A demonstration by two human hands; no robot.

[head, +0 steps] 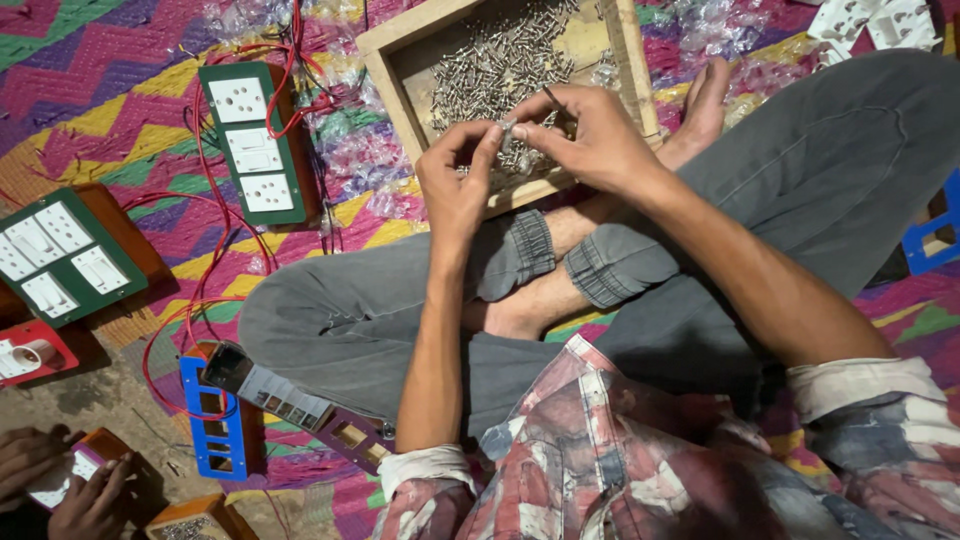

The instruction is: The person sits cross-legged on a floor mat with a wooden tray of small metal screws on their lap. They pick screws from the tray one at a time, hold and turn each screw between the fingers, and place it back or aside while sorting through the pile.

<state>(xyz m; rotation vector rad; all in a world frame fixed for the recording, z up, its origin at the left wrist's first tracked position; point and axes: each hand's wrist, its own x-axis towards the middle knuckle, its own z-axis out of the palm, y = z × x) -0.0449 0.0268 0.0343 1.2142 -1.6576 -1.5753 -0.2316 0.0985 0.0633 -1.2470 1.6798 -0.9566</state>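
While over one wooden tray (392,62): two hands, left hand (455,185), right hand (590,135), countless screws (500,60).

I can't make out what small metal bit my left hand (455,185) and right hand (590,140) pinch | wooden tray (385,50) cut off at top | co-worker's hands (60,480) cropped bottom-left | screws (495,60) too small to tell apart

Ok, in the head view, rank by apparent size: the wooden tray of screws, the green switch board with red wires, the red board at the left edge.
1. wooden tray
2. green switch board
3. red board, partly cut off by the frame, so unsure.
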